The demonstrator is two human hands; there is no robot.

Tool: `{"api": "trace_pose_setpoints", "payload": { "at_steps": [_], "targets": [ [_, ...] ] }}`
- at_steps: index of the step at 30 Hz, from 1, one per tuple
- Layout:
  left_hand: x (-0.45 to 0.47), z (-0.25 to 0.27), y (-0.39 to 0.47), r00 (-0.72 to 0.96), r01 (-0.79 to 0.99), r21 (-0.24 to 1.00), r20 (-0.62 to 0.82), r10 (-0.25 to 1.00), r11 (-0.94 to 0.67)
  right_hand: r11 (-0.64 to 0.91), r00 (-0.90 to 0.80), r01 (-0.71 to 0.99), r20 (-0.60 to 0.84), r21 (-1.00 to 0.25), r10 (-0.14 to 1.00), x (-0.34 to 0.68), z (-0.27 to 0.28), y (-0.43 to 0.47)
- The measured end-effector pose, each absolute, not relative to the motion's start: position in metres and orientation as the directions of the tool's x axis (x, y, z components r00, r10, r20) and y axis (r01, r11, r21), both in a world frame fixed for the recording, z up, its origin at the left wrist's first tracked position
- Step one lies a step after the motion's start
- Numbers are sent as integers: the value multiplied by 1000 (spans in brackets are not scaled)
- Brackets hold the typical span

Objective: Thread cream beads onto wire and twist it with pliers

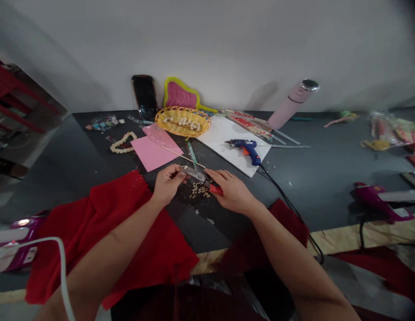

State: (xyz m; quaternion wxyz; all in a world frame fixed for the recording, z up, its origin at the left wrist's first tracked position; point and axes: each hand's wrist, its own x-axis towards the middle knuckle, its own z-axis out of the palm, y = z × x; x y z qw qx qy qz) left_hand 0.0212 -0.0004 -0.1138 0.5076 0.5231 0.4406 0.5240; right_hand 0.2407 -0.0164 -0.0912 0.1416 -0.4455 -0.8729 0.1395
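My right hand (232, 189) is wrapped around the red handle of a pair of pruning shears (197, 174), whose metal jaws point left. My left hand (169, 183) is closed in a pinch by the tip of the jaws. A small pale piece (184, 167) shows at its fingertips; its exact kind is too small to tell. Below the shears, several short cut bits of stick (199, 191) lie scattered on the dark table (201, 232). A thin wooden stick (184, 156) rests just beyond the hands, partly across pink paper (157, 151).
A yellow basket (182, 132) holds white clusters. Around it are a phone (145, 96), a beaded loop (123, 142), a blue glue gun (246, 149) on a white sheet (214, 138), and a leaning pink bottle (292, 104). Red cloth (117, 223) covers the left front.
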Motion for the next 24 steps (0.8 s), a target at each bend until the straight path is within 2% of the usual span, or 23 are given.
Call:
{"api": "trace_pose_setpoints", "payload": {
  "at_steps": [9, 17, 20, 24],
  "targets": [
    [21, -113, -1, 86, -40, 993, 114, 990, -111, 586, -577, 710, 154, -389, 802, 242, -92, -17],
    [18, -109, -3, 53, 51, 991, 124, 991, -126, 536, -546, 734, 108, -417, 831, 231, -87, -23],
    [18, -110, -4, 40, 44, 988, 144, 989, -146, 521, -531, 751, 98, -406, 842, 228, -89, -26],
    [21, -113, -2, 31, -19, 995, 101, 994, -100, 500, -496, 783, 114, -370, 861, 227, -94, -26]
  ]
}}
